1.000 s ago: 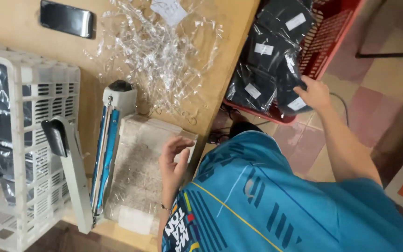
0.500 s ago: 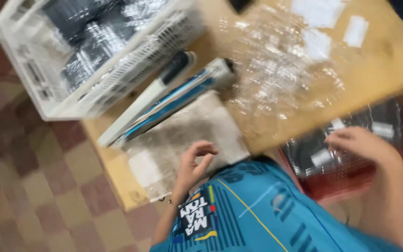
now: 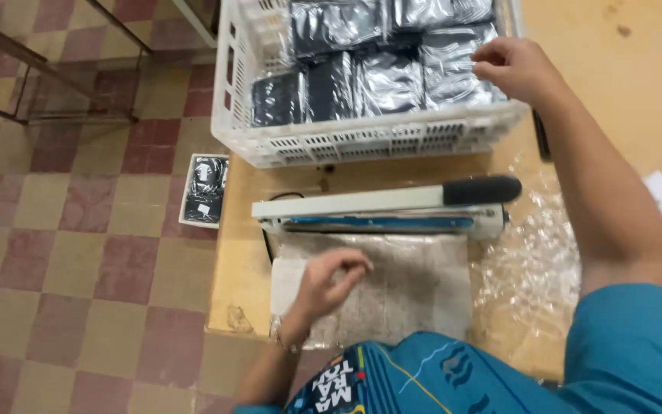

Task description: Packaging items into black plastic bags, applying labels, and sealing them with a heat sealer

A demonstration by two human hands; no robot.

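1. Hovering over the white crate, my right hand's fingers curl loosely above a black packet, grasping nothing.
2. My left fingers rest half-curled, empty, on the grey pad just before the sealer on the tabletop.

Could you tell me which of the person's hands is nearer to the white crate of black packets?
Right. The right hand hovers over the white crate's near corner; the left hand rests on the grey pad, below the sealer.

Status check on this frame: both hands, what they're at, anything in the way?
Left hand loosely curled, empty, on grey pad. Right hand over black packets in white crate; grip unclear. Sealer lies between hands.
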